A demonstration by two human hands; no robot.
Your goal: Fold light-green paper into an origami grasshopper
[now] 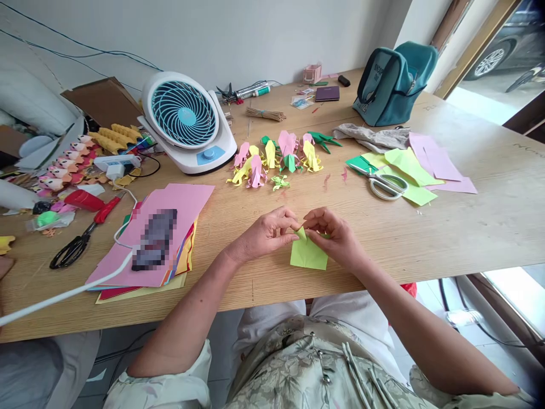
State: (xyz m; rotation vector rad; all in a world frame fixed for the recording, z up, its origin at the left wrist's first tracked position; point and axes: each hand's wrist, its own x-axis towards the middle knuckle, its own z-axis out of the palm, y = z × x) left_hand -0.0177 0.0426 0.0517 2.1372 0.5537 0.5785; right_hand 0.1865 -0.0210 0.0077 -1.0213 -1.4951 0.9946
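A small yellow-green sheet of paper [309, 255] with crease lines is held near the front edge of the table. My left hand [279, 230] pinches its upper left part between thumb and fingers. At its upper right, my right hand [334, 234] grips the paper the same way, thumb on top. The upper edge looks folded between the fingertips, partly hidden by them. Beyond my hands lies a group of folded paper figures [256, 171] in pink, yellow and green, with a small light green one [280, 182] closest to me.
Scissors [388, 186] rest on green paper sheets [419, 195] at right, beside pink sheets [440, 162]. A fan [187, 122] stands at back left. Stacked coloured paper [187, 199], a white cable [85, 290] and black-and-red scissors [87, 234] lie left. A teal bag [385, 94] stands at the back.
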